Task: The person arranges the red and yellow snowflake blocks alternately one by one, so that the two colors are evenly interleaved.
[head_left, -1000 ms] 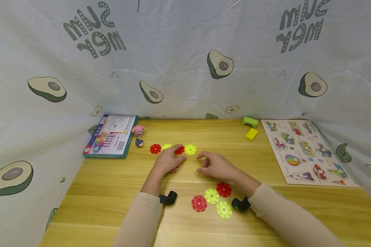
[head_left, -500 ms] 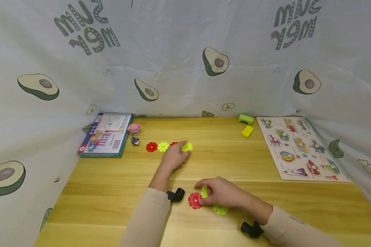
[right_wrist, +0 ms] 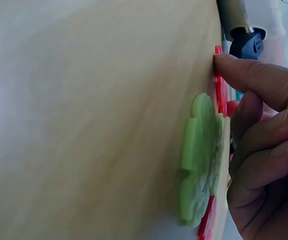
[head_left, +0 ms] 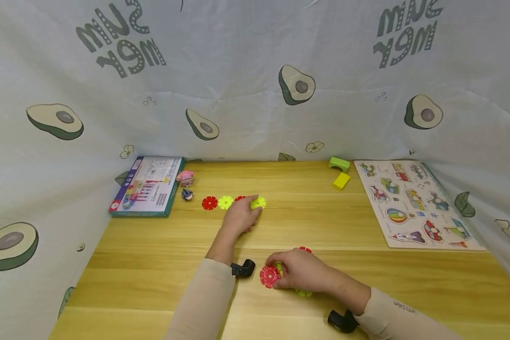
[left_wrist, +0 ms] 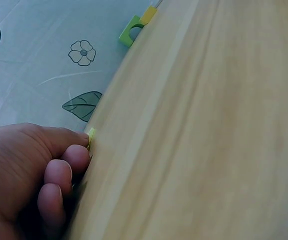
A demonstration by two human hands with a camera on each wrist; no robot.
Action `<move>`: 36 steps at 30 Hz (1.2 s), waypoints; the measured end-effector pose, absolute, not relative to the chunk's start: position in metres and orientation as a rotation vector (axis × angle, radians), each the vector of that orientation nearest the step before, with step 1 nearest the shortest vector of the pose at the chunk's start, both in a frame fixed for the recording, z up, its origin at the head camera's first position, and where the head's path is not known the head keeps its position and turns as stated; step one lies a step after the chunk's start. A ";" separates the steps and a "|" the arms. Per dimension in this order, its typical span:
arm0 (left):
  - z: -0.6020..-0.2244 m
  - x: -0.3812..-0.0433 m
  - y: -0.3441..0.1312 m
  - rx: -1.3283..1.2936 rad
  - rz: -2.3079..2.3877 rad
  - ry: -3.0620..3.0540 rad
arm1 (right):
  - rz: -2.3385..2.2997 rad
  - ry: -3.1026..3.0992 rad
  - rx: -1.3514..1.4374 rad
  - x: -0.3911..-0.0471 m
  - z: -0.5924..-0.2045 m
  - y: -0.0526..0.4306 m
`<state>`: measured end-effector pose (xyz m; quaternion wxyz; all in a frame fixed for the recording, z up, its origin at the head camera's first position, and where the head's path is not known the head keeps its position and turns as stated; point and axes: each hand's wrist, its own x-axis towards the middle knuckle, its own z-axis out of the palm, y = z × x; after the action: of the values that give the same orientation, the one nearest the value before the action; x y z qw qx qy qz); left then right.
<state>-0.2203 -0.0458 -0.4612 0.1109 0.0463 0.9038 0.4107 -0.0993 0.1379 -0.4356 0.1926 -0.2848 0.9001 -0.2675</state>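
Observation:
My left hand (head_left: 239,218) reaches the yellow notched plastic disc (head_left: 259,203) ending a row of discs, pinching it between index finger and thumb. Left of it come a red disc (head_left: 239,198), partly covered by the hand, a yellow disc (head_left: 225,202) and a red disc (head_left: 209,203). In the left wrist view only a sliver of the yellow disc (left_wrist: 91,136) shows at the fingertip. Nearer me, my right hand (head_left: 301,270) pinches a pinkish-red disc (head_left: 269,277) by its edges. Under that hand lie a yellow-green disc (right_wrist: 198,162) and others, partly hidden.
A toy box (head_left: 148,186) lies at the back left, beside a pink figurine (head_left: 186,178) and a small dark blue figurine (head_left: 187,194). At the back right are a green arch block (head_left: 339,164), a yellow block (head_left: 341,181) and a picture puzzle board (head_left: 416,208).
My right hand has moved from near the row's end back toward me, onto the pinkish-red disc. The left hand has shifted right from the red disc to the yellow one.

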 end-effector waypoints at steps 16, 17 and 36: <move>-0.467 -0.221 -0.048 0.098 1.184 2.659 | -1.051 2.429 -0.692 -0.109 -0.429 0.142; -0.467 -0.221 -0.048 0.097 1.179 2.661 | -1.089 2.407 -0.670 -0.111 -0.429 0.144; -0.465 -0.224 -0.044 0.121 1.145 2.665 | -1.313 2.556 -0.067 -0.211 -0.428 0.155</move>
<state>-0.2236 -0.0443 -0.4651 0.1189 0.0413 0.9115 0.3917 -0.2110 0.1551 -0.4284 0.1334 -0.0232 0.8813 -0.4527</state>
